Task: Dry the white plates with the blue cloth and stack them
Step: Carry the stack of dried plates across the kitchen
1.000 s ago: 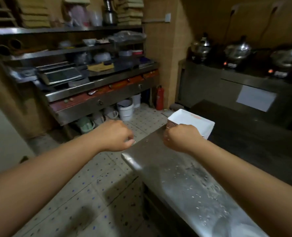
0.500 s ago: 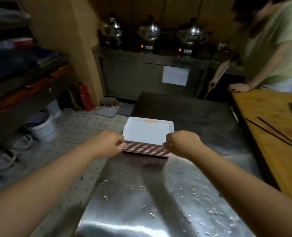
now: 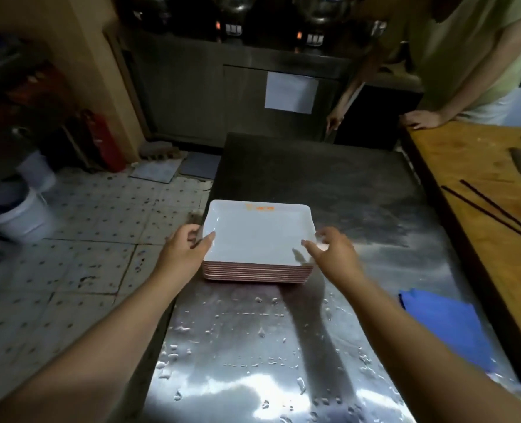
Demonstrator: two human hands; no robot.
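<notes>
Stack of white plates [image 3: 257, 239] on the wet steel table [image 3: 283, 346], near its left edge. Left hand [image 3: 183, 250] gripping the left rim, thumb on top; right hand [image 3: 332, 250] open, fingers spread over the right corner. Blue cloth [image 3: 448, 325] flat on the table, right of the stack.

A stack of square white plates with pinkish-brown rims [image 3: 257, 239] stands on a wet stainless-steel bench [image 3: 253, 346]. The left hand [image 3: 183, 251] grips the stack's left edge, thumb on the top plate's rim. The right hand [image 3: 332, 253] hovers at the right edge, fingers spread and relaxed; contact cannot be confirmed. A folded blue cloth [image 3: 448, 325] lies on the bench to the right, apart from the stack. A wooden worktop [image 3: 466, 184] adjoins the bench; a second person's hand [image 3: 421, 120] rests on it.
</notes>
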